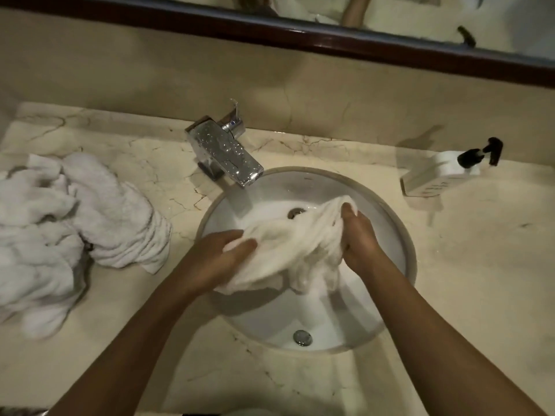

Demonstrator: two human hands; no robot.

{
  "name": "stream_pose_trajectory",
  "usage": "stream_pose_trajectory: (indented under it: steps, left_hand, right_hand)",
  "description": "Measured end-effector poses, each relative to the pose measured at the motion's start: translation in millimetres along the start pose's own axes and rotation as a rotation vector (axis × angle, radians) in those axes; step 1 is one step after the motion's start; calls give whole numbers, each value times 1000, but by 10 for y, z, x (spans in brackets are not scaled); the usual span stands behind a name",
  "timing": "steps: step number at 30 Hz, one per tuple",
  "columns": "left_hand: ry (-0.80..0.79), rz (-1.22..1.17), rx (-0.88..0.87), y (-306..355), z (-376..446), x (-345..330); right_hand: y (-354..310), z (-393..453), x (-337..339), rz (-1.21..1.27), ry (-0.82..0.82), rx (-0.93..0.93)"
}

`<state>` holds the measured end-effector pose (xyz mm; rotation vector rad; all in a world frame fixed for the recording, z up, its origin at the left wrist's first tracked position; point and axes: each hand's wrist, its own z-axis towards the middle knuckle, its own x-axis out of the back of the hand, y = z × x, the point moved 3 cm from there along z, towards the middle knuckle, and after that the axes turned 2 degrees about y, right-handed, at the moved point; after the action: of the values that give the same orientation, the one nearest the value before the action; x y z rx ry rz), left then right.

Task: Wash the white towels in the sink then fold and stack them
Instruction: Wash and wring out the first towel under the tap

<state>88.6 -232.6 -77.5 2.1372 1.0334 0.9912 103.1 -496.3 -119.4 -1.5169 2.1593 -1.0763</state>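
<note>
Two hands grip one white towel over the sink at frame centre: I have my left hand clutching its lower-left end, right hand bunching the upper-right end, so its long axis runs between them, ready for wringing.

There is a single view, from a camera worn on the person's head. It looks steeply down and forward over the sink, close enough that both forearms run in from the near edge. The counter fills most of the picture, stretching left and right. At the far side stands the tap, then the wall, and along the top edge a strip of mirror. Wide-angle bending curves the edges.
</note>
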Motion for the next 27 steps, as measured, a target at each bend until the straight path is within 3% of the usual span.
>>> stream_pose_trajectory:
  steps: [1, 3, 4, 7, 8, 12, 16, 18, 21, 25, 27]
  left_hand:
    - [-14, 194, 1, -43, 41, -39]
    - [13, 231, 56, -145, 138, -165]
    - [36, 113, 87, -139, 143, -248]
    - [110, -533, 161, -53, 142, -611]
    - [138, -603, 135, -2, 105, -692]
    - [208, -444, -32, 87, -139, -775]
    - [159, -340, -179, 228, -302, -778]
    - [174, -290, -134, 161, -156, -709]
    - [276, -290, 82, 3, 148, -587]
    - [171, -393, 43, 31, 14, -768]
    - [125, -339, 16, -97, -9, -725]
  right_hand:
    - [-72, -87, -32, -32, -23, 38]
    - [-126, -286, -166, -95, -86, 89]
    - [-84, -395, -247, -113, -117, 99]
    - [176, -799, -573, -53, -223, 67]
    - [278, -915, -688, -63, -253, 80]
    - [478, -873, -839, 123, -250, -8]
    - [381, -611, -832, 240, -172, -112]
    - [359, -669, -883, 195, -206, -57]
    - [398, -872, -937, 14, -264, 131]
    - [393, -800, -848, -31, -291, 220]
    - [401, -646, -699, -187, -324, 266]
